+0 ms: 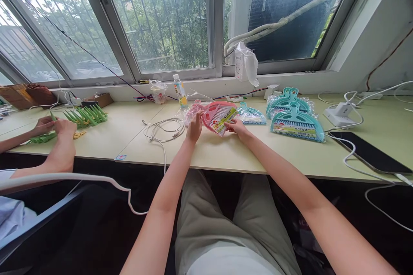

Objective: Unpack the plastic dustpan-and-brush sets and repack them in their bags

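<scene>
Surface: long pale yellow table set against the wall below the windows; a seam crosses its top, with a small blue-edged sticker at the near edge.

Work position: pink dustpan set is held just above the table, in front of the seated person. Left hand grasps it at the handle end, fingers closed; right hand pinches the opposite lower corner, by the yellow-green label.

Behind and right of it: one teal dustpan set in clear wrap, then a cluster of wrapped teal sets. Farther right, a white charger block with cables, and a dark phone, plugged in.

Left of the hands: loosely coiled cable. Near the wall stands a drink bottle, beside a crumpled clear bag.

Far left: a co-worker's hands are at a row of green items; what the fingers grasp is unclear. Cardboard box behind.

Room: metal-framed sliding windows, trees and bars outside; a white bag hangs at the frame.
</scene>
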Action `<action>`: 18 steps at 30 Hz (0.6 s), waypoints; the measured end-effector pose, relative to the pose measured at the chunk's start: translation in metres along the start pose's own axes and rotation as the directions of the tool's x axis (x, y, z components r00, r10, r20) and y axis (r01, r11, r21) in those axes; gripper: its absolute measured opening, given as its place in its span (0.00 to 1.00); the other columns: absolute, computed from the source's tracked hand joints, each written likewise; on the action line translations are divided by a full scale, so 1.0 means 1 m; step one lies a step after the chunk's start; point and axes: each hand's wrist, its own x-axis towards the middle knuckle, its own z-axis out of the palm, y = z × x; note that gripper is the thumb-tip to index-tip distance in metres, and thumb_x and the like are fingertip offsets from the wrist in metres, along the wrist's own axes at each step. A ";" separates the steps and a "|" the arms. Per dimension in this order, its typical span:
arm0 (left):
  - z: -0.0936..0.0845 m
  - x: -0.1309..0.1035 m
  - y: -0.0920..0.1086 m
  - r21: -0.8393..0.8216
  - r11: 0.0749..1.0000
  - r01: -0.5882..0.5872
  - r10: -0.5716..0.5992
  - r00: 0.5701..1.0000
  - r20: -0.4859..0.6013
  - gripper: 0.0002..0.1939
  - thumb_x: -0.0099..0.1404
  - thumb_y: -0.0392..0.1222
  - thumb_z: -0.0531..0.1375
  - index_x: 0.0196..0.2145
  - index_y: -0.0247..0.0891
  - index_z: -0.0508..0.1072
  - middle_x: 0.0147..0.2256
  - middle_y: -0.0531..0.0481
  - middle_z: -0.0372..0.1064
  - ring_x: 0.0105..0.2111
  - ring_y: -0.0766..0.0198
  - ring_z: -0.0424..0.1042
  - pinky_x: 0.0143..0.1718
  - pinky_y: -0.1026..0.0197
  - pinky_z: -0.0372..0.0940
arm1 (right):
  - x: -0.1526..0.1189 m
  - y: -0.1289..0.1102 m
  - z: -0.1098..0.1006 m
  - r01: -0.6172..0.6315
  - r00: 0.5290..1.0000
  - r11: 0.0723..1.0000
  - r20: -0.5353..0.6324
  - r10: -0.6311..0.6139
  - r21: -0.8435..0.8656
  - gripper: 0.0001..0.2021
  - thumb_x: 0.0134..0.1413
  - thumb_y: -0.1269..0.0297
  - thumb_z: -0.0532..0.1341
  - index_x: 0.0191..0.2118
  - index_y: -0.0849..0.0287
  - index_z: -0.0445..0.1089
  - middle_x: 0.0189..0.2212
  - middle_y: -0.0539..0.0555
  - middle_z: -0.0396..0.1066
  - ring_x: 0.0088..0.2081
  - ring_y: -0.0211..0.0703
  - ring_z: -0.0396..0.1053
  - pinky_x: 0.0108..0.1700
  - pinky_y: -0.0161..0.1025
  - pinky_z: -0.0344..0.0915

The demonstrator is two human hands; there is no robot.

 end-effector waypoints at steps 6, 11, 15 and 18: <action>0.005 -0.001 -0.002 -0.003 0.999 -0.041 0.041 0.999 0.017 0.18 0.71 0.31 0.48 0.56 0.42 0.61 0.54 0.42 0.70 0.56 0.62 0.70 0.57 0.54 0.66 | -0.004 -0.001 0.002 0.014 0.996 1.000 0.086 -0.012 -0.023 0.10 0.48 0.72 0.69 0.38 0.61 0.73 0.31 0.55 0.79 0.26 0.36 0.73 0.27 0.30 0.64; 0.009 -0.002 0.009 0.002 0.990 -0.142 0.141 0.986 0.086 0.17 0.70 0.33 0.49 0.56 0.40 0.63 0.55 0.40 0.68 0.56 0.60 0.69 0.57 0.53 0.66 | -0.009 -0.001 0.007 0.041 0.986 0.998 0.161 -0.033 -0.048 0.11 0.45 0.71 0.71 0.37 0.61 0.75 0.29 0.53 0.78 0.25 0.36 0.70 0.27 0.31 0.62; 0.002 -0.001 0.020 0.162 0.985 -0.050 0.074 0.986 -0.149 0.18 0.70 0.35 0.51 0.56 0.40 0.63 0.63 0.37 0.56 0.66 0.55 0.54 0.66 0.46 0.54 | -0.009 -0.003 0.005 0.060 0.993 0.998 0.101 -0.060 0.000 0.11 0.43 0.69 0.72 0.36 0.60 0.74 0.31 0.53 0.78 0.27 0.36 0.71 0.27 0.30 0.62; -0.002 0.004 0.019 0.186 0.964 0.191 -0.099 0.905 -0.413 0.26 0.67 0.42 0.59 0.61 0.39 0.58 0.67 0.33 0.46 0.69 0.49 0.45 0.68 0.42 0.48 | -0.006 -0.004 0.002 0.078 0.994 0.996 0.067 -0.081 0.043 0.13 0.43 0.66 0.72 0.36 0.60 0.73 0.30 0.52 0.78 0.27 0.35 0.70 0.28 0.30 0.63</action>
